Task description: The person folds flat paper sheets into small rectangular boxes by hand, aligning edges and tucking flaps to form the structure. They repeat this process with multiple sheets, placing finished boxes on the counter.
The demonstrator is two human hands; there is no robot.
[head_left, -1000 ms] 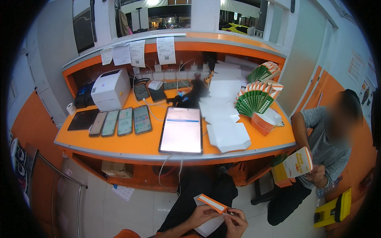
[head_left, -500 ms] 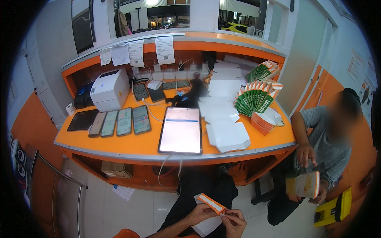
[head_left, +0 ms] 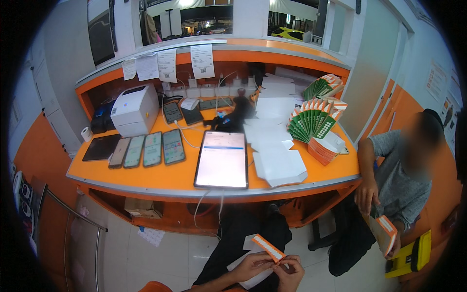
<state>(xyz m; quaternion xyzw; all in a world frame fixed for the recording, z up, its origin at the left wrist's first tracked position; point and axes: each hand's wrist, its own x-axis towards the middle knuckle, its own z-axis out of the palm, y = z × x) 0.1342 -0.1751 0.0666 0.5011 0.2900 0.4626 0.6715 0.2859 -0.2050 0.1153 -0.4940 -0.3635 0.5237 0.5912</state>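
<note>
Over my lap, a partly folded white cardboard box [head_left: 269, 248] with an orange-and-white patterned edge is held between my two hands. My left hand [head_left: 254, 266] grips it on the left, fingers closed on the card. The fingers of my right hand [head_left: 291, 273] pinch its lower right corner. White card of the box hangs below my left hand, partly covered by the fingers. Flat white box blanks [head_left: 279, 168] lie overlapped in a row on the orange desk [head_left: 185, 177] ahead. Right of them stand fanned green-and-orange folded boxes [head_left: 311, 124].
A lit tablet [head_left: 222, 160] lies at the desk's front edge, several phones [head_left: 152, 149] to its left. Behind them stands a white label printer [head_left: 134, 111]. At the right a seated co-worker [head_left: 401, 165] holds a similar box [head_left: 384, 233]. Cables hang below the desk.
The box in my hands has shifted slightly right and its patterned edge tilts more steeply. My hands moved a little with it. The co-worker's box has turned and moved lower.
</note>
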